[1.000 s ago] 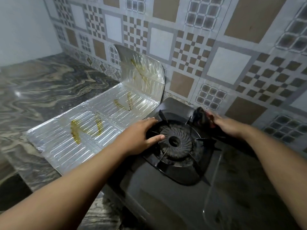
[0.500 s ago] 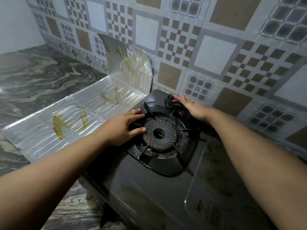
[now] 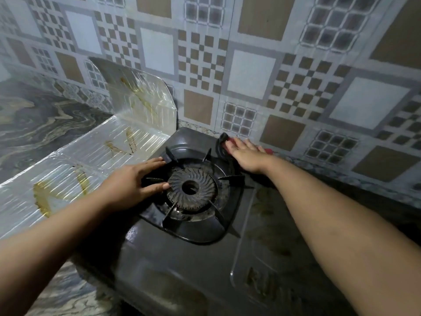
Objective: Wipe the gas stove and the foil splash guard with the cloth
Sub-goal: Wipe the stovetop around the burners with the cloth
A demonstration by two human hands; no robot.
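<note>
A dark grey gas stove (image 3: 193, 265) with a round burner (image 3: 191, 188) and black pan support fills the middle. My left hand (image 3: 132, 183) lies flat on the pan support's left side, fingers spread, thumb against the burner. My right hand (image 3: 247, 156) presses a dark and red cloth (image 3: 224, 142) onto the stove's back edge near the wall; most of the cloth is hidden under the palm. The foil splash guard (image 3: 75, 165) lies folded to the left of the stove, one panel upright against the wall, with yellow-brown grease streaks on it.
A patterned tile wall (image 3: 250, 71) rises right behind the stove. The marbled countertop (image 3: 34, 124) stretches to the left and under the foil. The stove's right part (image 3: 273, 258) carries greasy smears.
My right hand has slid the cloth to the right along the stove's back edge and flattened onto it. My left hand has stayed on the pan support. The camera has shifted.
</note>
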